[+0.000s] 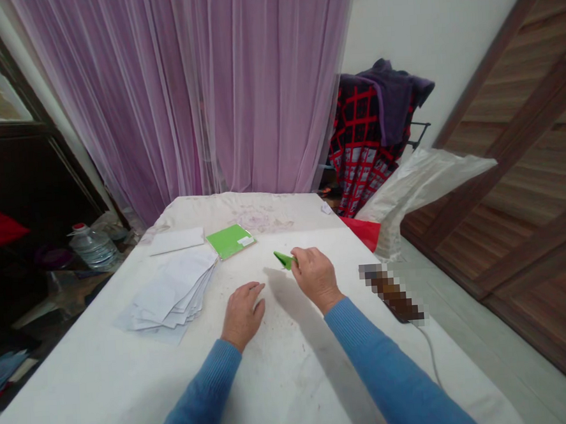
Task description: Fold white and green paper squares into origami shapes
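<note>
Well, green packet [229, 241], white label [245, 241], writing unreadable

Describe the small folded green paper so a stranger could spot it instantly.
Find the right hand above the white table. The green paper in its fingers comes to a folded point, unlike the flat green square and white papers lying beyond.

Green folded paper triangle [282, 259], tip pointing left
</note>
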{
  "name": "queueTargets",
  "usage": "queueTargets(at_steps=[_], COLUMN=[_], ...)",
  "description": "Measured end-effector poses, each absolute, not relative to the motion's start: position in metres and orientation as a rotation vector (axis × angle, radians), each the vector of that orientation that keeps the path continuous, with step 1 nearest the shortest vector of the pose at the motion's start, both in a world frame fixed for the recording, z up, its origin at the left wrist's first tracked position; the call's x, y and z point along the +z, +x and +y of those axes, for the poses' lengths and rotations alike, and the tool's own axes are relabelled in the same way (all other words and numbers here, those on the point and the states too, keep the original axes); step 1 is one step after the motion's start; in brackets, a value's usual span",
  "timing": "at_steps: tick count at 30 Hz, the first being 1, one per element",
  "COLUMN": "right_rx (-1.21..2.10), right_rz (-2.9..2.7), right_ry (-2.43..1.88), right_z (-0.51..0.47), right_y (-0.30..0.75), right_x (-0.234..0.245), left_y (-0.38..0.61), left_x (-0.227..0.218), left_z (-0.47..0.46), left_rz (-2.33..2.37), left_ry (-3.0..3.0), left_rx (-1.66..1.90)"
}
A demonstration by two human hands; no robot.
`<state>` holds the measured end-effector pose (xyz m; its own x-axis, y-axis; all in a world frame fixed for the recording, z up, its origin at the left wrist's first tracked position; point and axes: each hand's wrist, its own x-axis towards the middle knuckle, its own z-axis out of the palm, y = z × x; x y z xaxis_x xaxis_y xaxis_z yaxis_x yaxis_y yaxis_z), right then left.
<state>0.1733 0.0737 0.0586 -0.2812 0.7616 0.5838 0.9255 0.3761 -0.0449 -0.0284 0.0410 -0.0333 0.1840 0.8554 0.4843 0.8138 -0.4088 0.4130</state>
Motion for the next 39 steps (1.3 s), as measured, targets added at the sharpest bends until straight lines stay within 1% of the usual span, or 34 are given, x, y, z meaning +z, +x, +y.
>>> queueTargets(at_steps=[3,6,11,14,15,20,23,25,29,32,36,39], right_rx=[-0.434,-0.32,0.085,0.343,0.361,0.254,0.148,0.083,-0.045,-0.125,-0.142,-0.102], right_rz=[-2.354,-2.439,-2.36,-2.348,-2.343,-2.437,-2.519,-2.57,-2.576,-2.549,-2.545,-2.546], right_ry=[-1.316,-1.244,-1.259,-1.135,-1.103,-1.093,-1.142,-1.102,-0.962,-0.952,-0.96,-0.953], right_z=[0.063,0.051,0.046,0.053,0.057,0.084,0.097,0.101,0.093,0.079,0.068,0.068], right_y=[0.146,0.119,0.104,0.12,0.128,0.172,0.184,0.188,0.192,0.197,0.198,0.193], right_x=[0.046,0.027,0.004,-0.006,-0.01,-0.016,-0.015,-0.015,-0.02,-0.023,-0.019,-0.016], left_y=[-0.029,-0.03,-0.037,-0.039,-0.04,-0.039,-0.042,-0.045,-0.052,-0.055,-0.06,-0.063], left_x=[-0.035,-0.037,-0.036,-0.029,-0.026,-0.015,-0.014,-0.016,-0.017,-0.016,-0.013,-0.012], left_z=[0.041,0.036,0.024,0.022,0.022,0.023,0.024,0.025,0.03,0.034,0.038,0.041], left_rz=[1.706,1.746,1.754,1.764,1.771,1.75,1.725,1.688,1.604,1.575,1.545,1.486], left_ry=[2.245,2.161,2.176,2.203,2.21,2.304,2.347,2.377,2.504,2.621,2.753,2.764], left_rx=[1.185,1.197,0.986,0.847,0.808,0.673,0.637,0.625,0.683,0.639,0.487,0.49])
